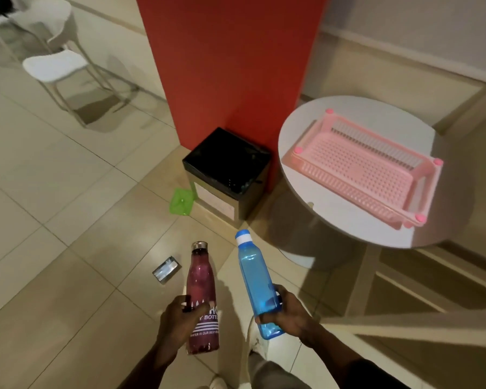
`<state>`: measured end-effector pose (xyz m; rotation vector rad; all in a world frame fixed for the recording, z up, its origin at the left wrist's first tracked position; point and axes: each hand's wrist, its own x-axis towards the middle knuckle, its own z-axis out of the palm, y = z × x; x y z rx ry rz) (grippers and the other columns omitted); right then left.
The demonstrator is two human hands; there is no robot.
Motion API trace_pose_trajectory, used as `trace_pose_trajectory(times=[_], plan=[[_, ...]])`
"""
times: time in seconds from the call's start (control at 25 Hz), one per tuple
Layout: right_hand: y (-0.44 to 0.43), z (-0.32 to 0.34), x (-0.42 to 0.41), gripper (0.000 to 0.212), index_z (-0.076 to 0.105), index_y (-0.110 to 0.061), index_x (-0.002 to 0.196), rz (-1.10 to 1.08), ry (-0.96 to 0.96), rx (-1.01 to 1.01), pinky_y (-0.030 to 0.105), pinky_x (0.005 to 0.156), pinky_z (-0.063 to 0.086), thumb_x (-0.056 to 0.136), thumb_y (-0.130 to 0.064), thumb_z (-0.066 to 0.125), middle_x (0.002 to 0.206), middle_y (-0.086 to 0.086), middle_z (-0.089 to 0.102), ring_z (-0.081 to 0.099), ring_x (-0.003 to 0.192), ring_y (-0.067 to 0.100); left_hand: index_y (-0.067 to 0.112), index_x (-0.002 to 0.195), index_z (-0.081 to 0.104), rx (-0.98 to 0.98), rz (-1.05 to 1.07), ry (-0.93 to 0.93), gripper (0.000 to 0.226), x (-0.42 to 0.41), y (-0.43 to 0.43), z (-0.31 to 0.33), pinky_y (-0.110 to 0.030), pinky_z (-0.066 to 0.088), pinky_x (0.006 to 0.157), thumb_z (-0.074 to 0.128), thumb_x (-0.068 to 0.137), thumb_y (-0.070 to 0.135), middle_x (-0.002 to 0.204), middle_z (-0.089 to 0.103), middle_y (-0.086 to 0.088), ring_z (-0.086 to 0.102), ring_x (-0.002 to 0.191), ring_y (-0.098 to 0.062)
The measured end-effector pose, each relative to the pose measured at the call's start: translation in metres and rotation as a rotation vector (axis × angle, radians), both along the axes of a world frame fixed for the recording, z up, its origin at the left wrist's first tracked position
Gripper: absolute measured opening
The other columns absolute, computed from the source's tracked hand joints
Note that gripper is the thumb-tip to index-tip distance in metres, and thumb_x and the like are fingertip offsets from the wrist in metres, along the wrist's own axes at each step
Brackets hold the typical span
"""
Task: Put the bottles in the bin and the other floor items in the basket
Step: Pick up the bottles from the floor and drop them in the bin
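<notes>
My left hand (180,318) grips a maroon metal bottle (201,282) with a silver cap, held upright above the floor. A blue plastic bottle (254,276) with a white and blue cap leans slightly left in my right hand (286,313), which holds its lower end. Ahead stands the square bin (222,197), lined in black, against a red pillar. A pink perforated basket (362,169) rests on a round white table (300,136) at the right. On the tiles lie a green lid (181,202) beside the bin and a small silver box (166,269) near the maroon bottle.
The red pillar (230,66) rises behind the bin. White chairs (56,66) stand at the far left. A pale shelf frame (404,321) fills the lower right. My shoes (260,343) show below the bottles. Open tiled floor lies to the left.
</notes>
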<state>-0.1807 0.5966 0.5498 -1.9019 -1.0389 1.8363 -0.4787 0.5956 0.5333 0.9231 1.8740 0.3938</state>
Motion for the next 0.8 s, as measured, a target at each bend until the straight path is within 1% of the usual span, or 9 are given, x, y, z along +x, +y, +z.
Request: trace_pose_trajectory(times=[0.08, 0.16, 0.32, 0.4, 0.48, 0.56, 0.68, 0.72, 0.8], plan=[[0.034, -0.002, 0.007, 0.087, 0.049, -0.019, 0.136, 0.054, 0.008, -0.002, 0.047, 0.097, 0.059, 0.064, -0.005, 0.095, 0.128, 0.012, 0.058, 0.066, 0.113, 0.029, 0.016, 0.122, 0.07, 0.002, 0.047, -0.004, 0.063, 0.007, 0.024, 0.002, -0.012, 0.05, 0.05, 0.085, 0.076, 0.056, 0.088, 0.079, 0.007, 0.074, 0.064, 0.001], [0.065, -0.004, 0.012, 0.084, 0.049, -0.017, 0.135, 0.078, 0.015, -0.006, 0.047, 0.097, 0.06, 0.066, -0.005, 0.095, 0.129, 0.013, 0.058, 0.067, 0.114, 0.03, 0.014, 0.124, 0.069, 0.006, 0.093, -0.036, 0.066, 0.013, 0.046, 0.004, -0.015, 0.053, 0.053, 0.085, 0.077, 0.057, 0.091, 0.08, 0.003, 0.077, 0.066, -0.003], [0.112, -0.004, 0.008, 0.085, 0.048, -0.019, 0.136, 0.115, 0.001, -0.036, 0.037, 0.088, 0.063, 0.066, -0.017, 0.096, 0.125, 0.007, 0.061, 0.069, 0.109, 0.024, 0.02, 0.118, 0.069, 0.009, 0.154, -0.123, 0.067, 0.016, 0.08, 0.003, -0.029, 0.063, 0.063, 0.088, 0.07, 0.062, 0.094, 0.081, 0.001, 0.08, 0.073, -0.012], [0.133, -0.004, 0.0, 0.089, 0.048, -0.02, 0.136, 0.112, 0.015, -0.05, 0.034, 0.084, 0.064, 0.062, -0.021, 0.099, 0.125, 0.008, 0.06, 0.068, 0.109, 0.024, 0.017, 0.118, 0.07, -0.006, 0.169, -0.114, 0.065, 0.01, 0.097, -0.002, -0.034, 0.065, 0.069, 0.088, 0.072, 0.061, 0.096, 0.08, 0.0, 0.079, 0.077, -0.014], [0.152, -0.006, -0.011, 0.088, 0.049, -0.019, 0.135, 0.123, 0.054, -0.061, 0.032, 0.083, 0.063, 0.063, -0.024, 0.099, 0.127, 0.01, 0.059, 0.069, 0.109, 0.025, 0.013, 0.119, 0.069, -0.014, 0.15, -0.083, 0.069, -0.001, 0.117, -0.008, -0.035, 0.064, 0.069, 0.086, 0.073, 0.061, 0.097, 0.077, 0.0, 0.077, 0.08, -0.016], [0.166, -0.003, -0.021, 0.083, 0.05, -0.02, 0.132, 0.135, 0.071, -0.074, 0.029, 0.081, 0.062, 0.065, -0.026, 0.098, 0.127, 0.01, 0.06, 0.072, 0.106, 0.023, 0.016, 0.115, 0.07, -0.003, 0.118, -0.085, 0.076, -0.007, 0.136, -0.006, -0.036, 0.065, 0.069, 0.084, 0.065, 0.072, 0.097, 0.076, 0.0, 0.076, 0.081, -0.016], [0.193, 0.002, -0.042, 0.084, 0.051, -0.022, 0.132, 0.134, 0.037, -0.06, 0.036, 0.086, 0.063, 0.063, -0.033, 0.098, 0.125, 0.008, 0.061, 0.071, 0.105, 0.023, 0.024, 0.107, 0.073, 0.013, 0.075, -0.068, 0.081, -0.019, 0.171, -0.008, -0.037, 0.065, 0.071, 0.073, 0.051, 0.083, 0.094, 0.077, 0.003, 0.076, 0.08, -0.014], [0.202, 0.006, -0.048, 0.083, 0.051, -0.022, 0.132, 0.124, 0.035, -0.057, 0.037, 0.087, 0.063, 0.064, -0.033, 0.097, 0.126, 0.007, 0.061, 0.07, 0.107, 0.024, 0.024, 0.104, 0.073, 0.003, 0.068, -0.07, 0.079, -0.022, 0.182, -0.008, -0.039, 0.065, 0.072, 0.073, 0.051, 0.083, 0.093, 0.077, 0.002, 0.076, 0.081, -0.016], [0.218, 0.007, -0.057, 0.076, 0.053, -0.019, 0.132, 0.106, 0.047, -0.034, 0.042, 0.089, 0.063, 0.07, -0.033, 0.094, 0.125, 0.008, 0.062, 0.069, 0.109, 0.025, 0.017, 0.1, 0.073, -0.008, 0.057, -0.071, 0.074, -0.027, 0.207, -0.01, -0.043, 0.065, 0.074, 0.079, 0.059, 0.078, 0.093, 0.076, -0.003, 0.075, 0.082, -0.02]])
